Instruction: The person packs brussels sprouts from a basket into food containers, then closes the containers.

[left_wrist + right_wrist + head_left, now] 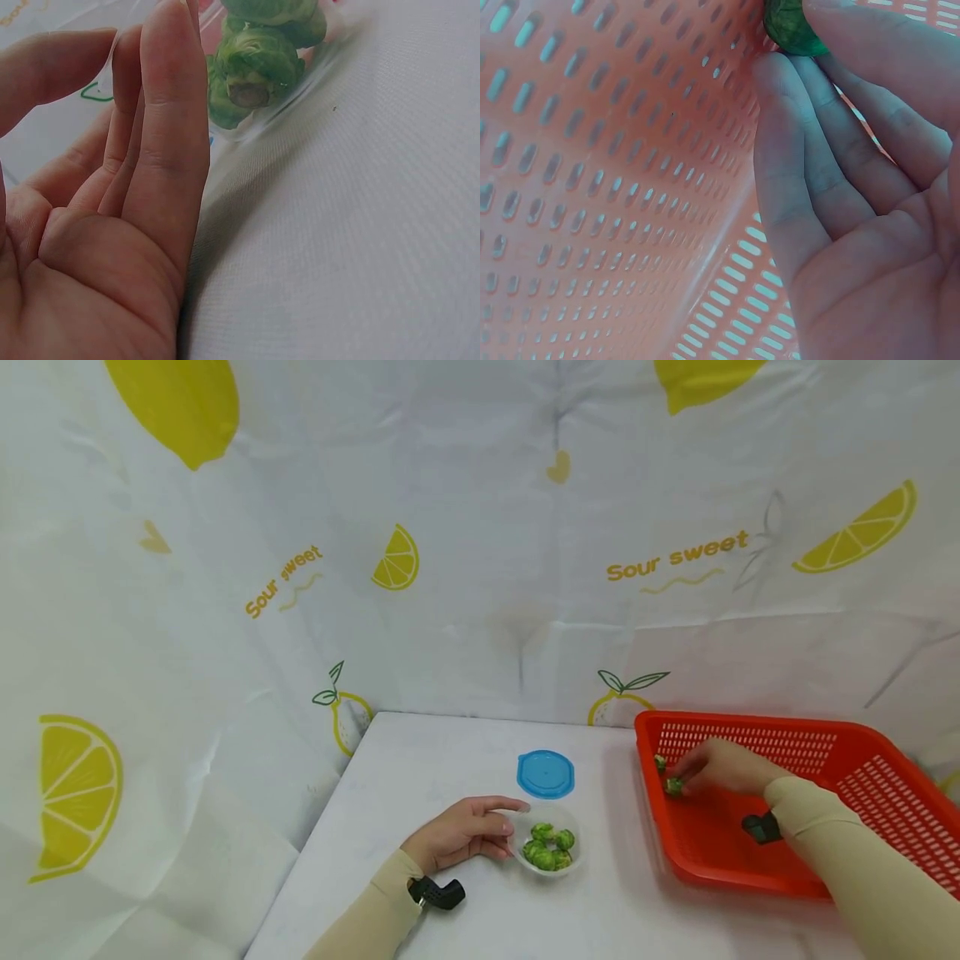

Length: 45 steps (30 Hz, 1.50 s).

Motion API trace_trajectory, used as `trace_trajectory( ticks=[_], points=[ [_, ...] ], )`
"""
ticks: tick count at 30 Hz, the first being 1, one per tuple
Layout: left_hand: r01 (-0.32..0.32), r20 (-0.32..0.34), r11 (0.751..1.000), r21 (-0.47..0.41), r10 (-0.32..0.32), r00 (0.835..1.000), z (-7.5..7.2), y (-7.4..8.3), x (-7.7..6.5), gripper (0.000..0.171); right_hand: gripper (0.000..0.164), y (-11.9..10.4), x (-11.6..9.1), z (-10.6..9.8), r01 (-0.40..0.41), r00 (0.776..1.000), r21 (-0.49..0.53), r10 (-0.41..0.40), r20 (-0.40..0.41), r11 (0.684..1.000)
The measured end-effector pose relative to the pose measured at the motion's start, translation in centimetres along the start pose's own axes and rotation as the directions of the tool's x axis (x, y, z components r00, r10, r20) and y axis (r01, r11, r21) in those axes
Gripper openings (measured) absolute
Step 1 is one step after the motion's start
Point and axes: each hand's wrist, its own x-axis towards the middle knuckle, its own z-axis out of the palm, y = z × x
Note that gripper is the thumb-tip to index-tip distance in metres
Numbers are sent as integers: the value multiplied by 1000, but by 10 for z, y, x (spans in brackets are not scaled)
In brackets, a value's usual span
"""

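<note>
A clear round plastic bowl (pixel 553 814) stands on the white table with several Brussels sprouts (pixel 542 856) inside. At its left side, my left hand (pixel 472 833) holds the rim between thumb and fingers; the left wrist view shows the sprouts (pixel 256 67) through the bowl's wall. Over in the red basket (pixel 727 835), my right hand (pixel 723 766) pinches a Brussels sprout (pixel 673 787) by the basket's left wall. That sprout (pixel 791 28) shows at the fingertips in the right wrist view, partly cut off. Another sprout (pixel 660 763) lies just behind it in the basket's corner.
Behind the bowl lies a blue lid (pixel 546 774), flat on the table (pixel 442 752). The basket's slotted walls rise around my right hand. A lemon-print curtain (pixel 480 527) hangs along the back and left of the table.
</note>
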Motion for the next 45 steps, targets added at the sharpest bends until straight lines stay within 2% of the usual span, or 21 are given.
trace_trajectory(
  ticks=[13, 22, 35, 39, 45],
  points=[
    [-3, -5, 1000, 2, 3, 1000, -2, -2, 2, 50, 29, -1, -5, -3, 2, 1000, -43, -3, -12, 999],
    [4, -8, 1000, -6, -4, 1000, 0, -3, 2, 49, 31, -6, -31, -13, 31, 998, -85, -35, -44, 996],
    [8, -22, 1000, 7, -7, 1000, -2, -1, 1, 48, 39, -48, -59, -32, 19, 997, -141, -30, -72, 990],
    [8, -23, 1000, 4, -8, 1000, -3, -2, 1, 49, 40, -66, -62, -31, 43, 994, -150, -57, -89, 988],
    [6, -21, 1000, 0, -6, 1000, -3, -2, 2, 49, 36, -96, -60, -20, 104, 990, -131, -115, -80, 986]
  ],
)
